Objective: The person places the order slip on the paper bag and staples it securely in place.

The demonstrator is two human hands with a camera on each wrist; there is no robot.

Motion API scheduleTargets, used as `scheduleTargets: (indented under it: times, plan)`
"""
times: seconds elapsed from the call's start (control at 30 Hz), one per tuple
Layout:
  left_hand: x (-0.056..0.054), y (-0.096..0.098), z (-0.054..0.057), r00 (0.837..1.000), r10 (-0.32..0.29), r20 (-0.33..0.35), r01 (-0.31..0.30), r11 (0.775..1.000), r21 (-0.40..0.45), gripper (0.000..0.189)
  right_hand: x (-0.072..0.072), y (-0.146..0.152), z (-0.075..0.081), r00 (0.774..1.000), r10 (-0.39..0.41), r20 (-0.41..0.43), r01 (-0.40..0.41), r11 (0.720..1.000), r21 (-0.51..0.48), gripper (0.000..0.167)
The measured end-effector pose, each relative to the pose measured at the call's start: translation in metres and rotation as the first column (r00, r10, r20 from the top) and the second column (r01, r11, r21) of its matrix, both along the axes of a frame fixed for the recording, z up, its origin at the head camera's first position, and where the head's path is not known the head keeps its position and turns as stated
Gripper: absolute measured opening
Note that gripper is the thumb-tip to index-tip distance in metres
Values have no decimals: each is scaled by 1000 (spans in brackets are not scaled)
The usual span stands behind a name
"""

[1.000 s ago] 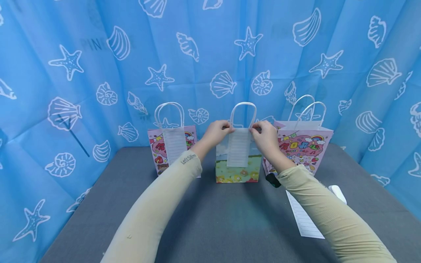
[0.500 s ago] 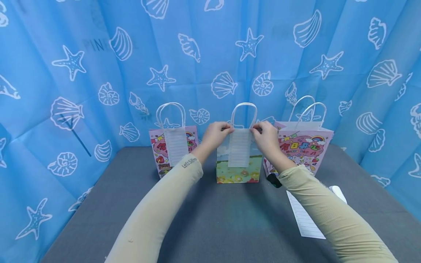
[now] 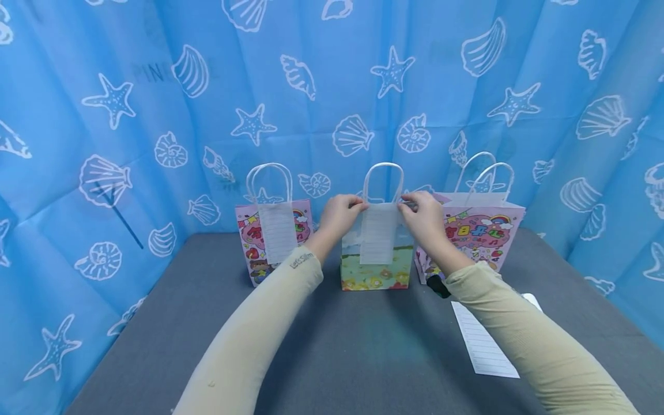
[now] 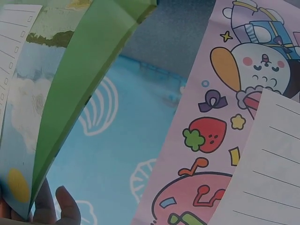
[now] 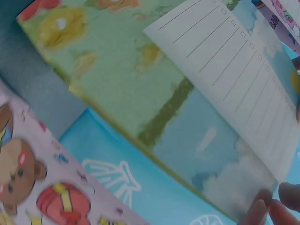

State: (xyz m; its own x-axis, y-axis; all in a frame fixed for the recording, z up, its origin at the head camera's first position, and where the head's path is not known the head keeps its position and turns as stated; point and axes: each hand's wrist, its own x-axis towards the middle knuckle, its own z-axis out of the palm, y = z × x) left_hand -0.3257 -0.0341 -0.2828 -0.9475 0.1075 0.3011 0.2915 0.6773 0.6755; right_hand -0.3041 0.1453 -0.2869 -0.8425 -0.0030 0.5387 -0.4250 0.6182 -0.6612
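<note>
A small paper gift bag (image 3: 373,278) with a green flowery meadow print stands upright in the middle of the head view, its white handles up. A lined checklist sheet (image 3: 377,236) hangs flat down its front from the top edge. My left hand (image 3: 338,216) pinches the bag's top left corner; in the left wrist view its fingers (image 4: 68,206) show behind the bag. At the top right corner my right hand (image 3: 425,222) pinches the bag's rim beside the sheet. Its fingertips (image 5: 259,213) show at that corner in the right wrist view.
A pink cartoon gift bag (image 3: 249,245) with a lined sheet (image 3: 276,230) stands at left. Another pink bag (image 3: 479,230) stands at right. By the right forearm are a small black object (image 3: 438,286), a loose lined sheet (image 3: 482,343) and a partly hidden white object (image 3: 531,301).
The right hand has shifted slightly to the right and turned a little at the bag's corner. The left hand, the bag and the sheet stay nearly in place.
</note>
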Motion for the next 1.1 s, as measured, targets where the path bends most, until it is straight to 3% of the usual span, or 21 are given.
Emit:
scheduleTargets:
  times: [0.37, 0.57, 0.8, 1.1]
  plan:
    - [2, -1, -4, 1000, 25, -17, -25, 999, 20, 26, 41, 38, 8, 980, -27, -195, 31, 999, 17, 13]
    - [2, -1, -5, 999, 34, -24, -34, 999, 21, 26, 57, 67, 9, 970, -78, -230, 93, 994, 52, 14]
    - [1, 1, -5, 999, 37, -25, -37, 999, 17, 28, 73, 103, 9, 970, -179, -164, 190, 980, 54, 21]
    - [1, 0, -4, 998, 50, -22, -50, 998, 32, 29, 79, 144, 1, 950, -310, 45, 304, 947, 105, 35]
